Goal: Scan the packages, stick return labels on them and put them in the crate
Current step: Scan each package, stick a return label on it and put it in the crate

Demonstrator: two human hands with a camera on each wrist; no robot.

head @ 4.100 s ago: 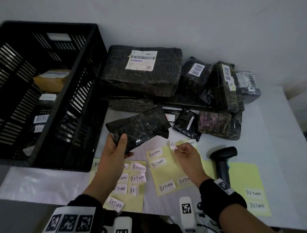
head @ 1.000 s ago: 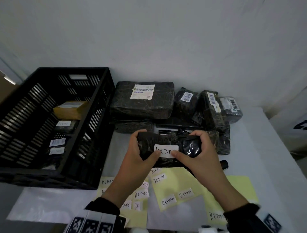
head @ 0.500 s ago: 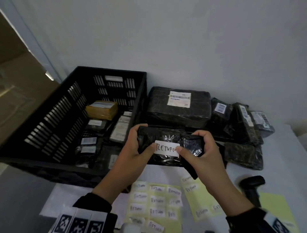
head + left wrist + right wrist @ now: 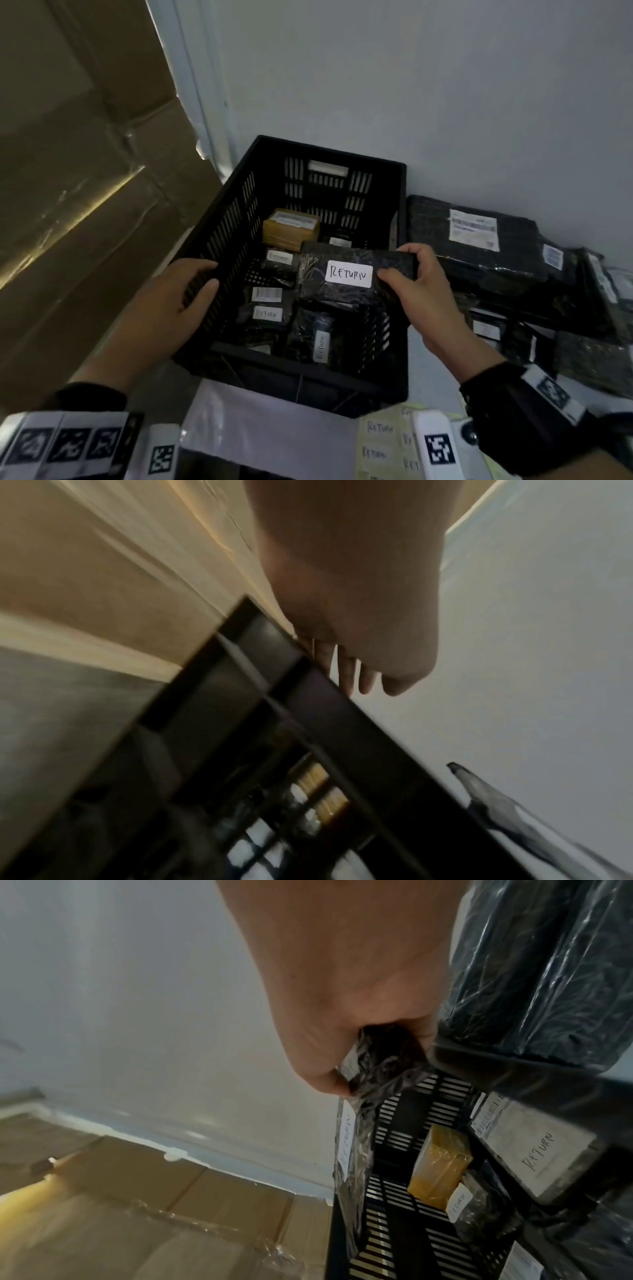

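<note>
Head view, frame centre: the right hand (image 4: 419, 287) pinches one end of the labelled package (image 4: 346, 279) over the crate (image 4: 298, 380), left hand (image 4: 178, 301) loose-fingered on the rim; that slick wrap could slip and drop outside.

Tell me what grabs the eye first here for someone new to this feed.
The white RETURN label on the black package, held by the right hand over the black crate. The left hand rests on the crate's left wall. Inside lie more labelled parcels and a brown box at the back; unprocessed packages pile up to the right.
</note>
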